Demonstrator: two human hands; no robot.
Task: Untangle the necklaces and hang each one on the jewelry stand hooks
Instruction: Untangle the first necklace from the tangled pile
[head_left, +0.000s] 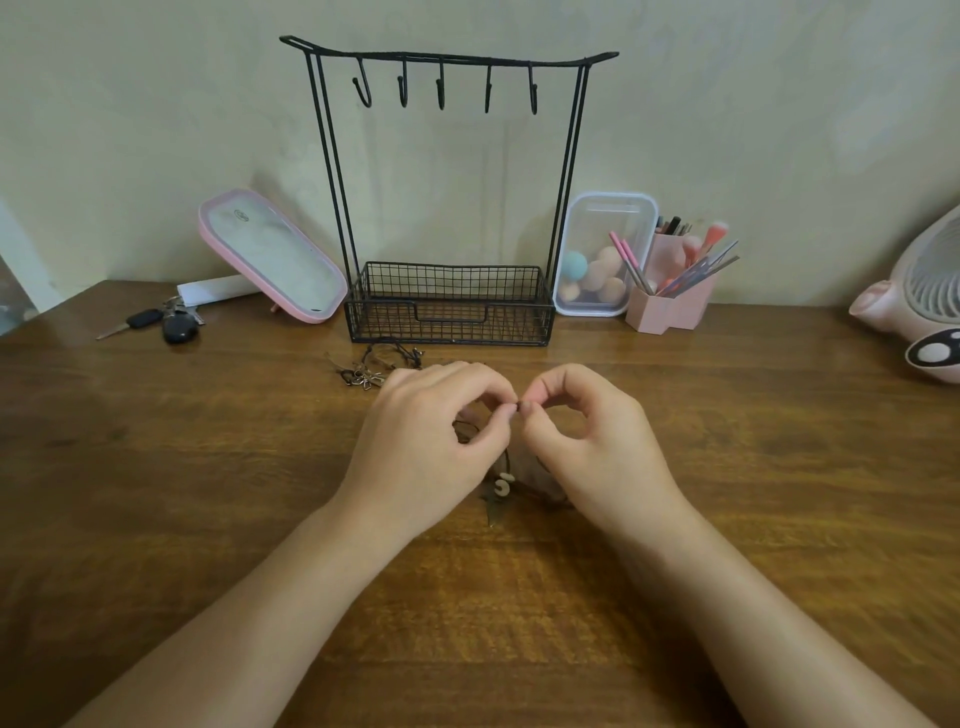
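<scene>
Head view: a black wire jewelry stand stands upright at the back of a wooden table, its top bar running left to right with five hooks hanging from it, all bare. A wire basket forms its base.

Two groups of necklaces show. One small tangle of dark cord and metal pendants lies on the table just in front of the basket, left of centre. A second necklace is in the hands, nearer the camera; its dark cord drops roughly straight down from the fingertips to a pale pendant that hangs between the wrists, close over the table.

Both forearms reach in from the bottom edge and meet at the middle. The left hand and right hand are palm-down and arched, each thumb and forefinger pinched on the cord, the two pinches touching tip to tip. The other fingers curl loosely.

Along the back sit one pink-framed mirror tilted, one bunch of keys, one clear box of sponges, one pink brush holder, and one pink fan at the right edge.
</scene>
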